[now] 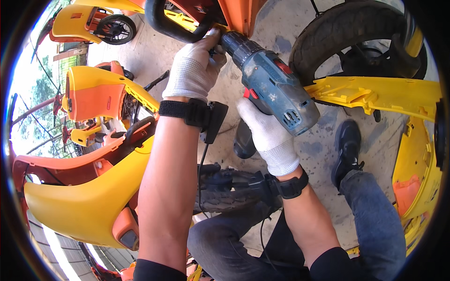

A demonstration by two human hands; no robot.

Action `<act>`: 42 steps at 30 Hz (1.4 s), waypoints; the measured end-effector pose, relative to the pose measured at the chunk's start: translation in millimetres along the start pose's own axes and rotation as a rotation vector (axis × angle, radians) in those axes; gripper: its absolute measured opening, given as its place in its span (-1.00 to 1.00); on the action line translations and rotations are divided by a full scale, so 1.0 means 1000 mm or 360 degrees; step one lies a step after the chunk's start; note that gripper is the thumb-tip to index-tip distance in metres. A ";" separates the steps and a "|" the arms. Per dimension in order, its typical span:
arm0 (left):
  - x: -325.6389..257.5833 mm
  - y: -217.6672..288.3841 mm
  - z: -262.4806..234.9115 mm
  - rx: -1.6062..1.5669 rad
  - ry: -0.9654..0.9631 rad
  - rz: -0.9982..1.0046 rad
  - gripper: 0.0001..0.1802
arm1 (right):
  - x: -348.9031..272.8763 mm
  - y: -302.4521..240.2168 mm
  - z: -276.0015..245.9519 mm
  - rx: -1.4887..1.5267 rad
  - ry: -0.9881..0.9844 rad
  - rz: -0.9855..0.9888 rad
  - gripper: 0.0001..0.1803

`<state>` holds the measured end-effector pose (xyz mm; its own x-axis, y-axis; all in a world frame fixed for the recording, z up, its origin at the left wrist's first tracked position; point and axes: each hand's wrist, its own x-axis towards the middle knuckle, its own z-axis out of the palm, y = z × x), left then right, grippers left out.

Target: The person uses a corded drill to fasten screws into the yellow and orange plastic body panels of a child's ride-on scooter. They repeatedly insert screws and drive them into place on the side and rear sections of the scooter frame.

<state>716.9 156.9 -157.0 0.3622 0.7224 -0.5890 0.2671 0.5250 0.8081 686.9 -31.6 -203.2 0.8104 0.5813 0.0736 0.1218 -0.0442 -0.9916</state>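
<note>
My right hand point(268, 133), in a white knit glove, is wrapped around the handle of a cordless drill point(276, 89). The drill is blue-grey with red switches, and its black chuck point(241, 48) points up and left at an orange and yellow scooter body point(234, 16). Beside the chuck, my gloved left hand point(194, 68) is closed, its fingertips up against the underside of that body. Whatever the fingers pinch is hidden. A black curved bar point(161, 23) runs just above the left hand. The drill's tip is hidden too.
A wheel with a black tyre point(344, 35) stands at the upper right, above a long yellow panel point(375, 93). Yellow and orange scooter bodies point(84, 201) crowd the left side. Another tyre point(225, 187) lies between my forearms, near my shoes point(348, 150) on the concrete floor.
</note>
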 end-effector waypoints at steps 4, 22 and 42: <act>0.004 0.000 -0.004 0.0002 -0.0016 -0.0022 -0.81 | 0.000 0.002 0.001 -0.0145 -0.0069 -0.0073 -0.64; -0.005 -0.012 -0.016 -0.0391 -0.0168 0.0085 -0.74 | 0.005 0.005 0.003 0.0116 -0.0049 0.0133 -0.71; -0.043 0.039 -0.025 -0.0468 -0.0299 -0.0370 -0.57 | 0.005 -0.011 0.013 0.0604 -0.0184 0.0667 -0.73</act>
<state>689.2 157.6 -99.8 0.4862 0.4894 -0.7240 0.1043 0.7900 0.6041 682.1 -18.1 -193.0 0.6746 0.6629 -0.3247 -0.4277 -0.0075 -0.9039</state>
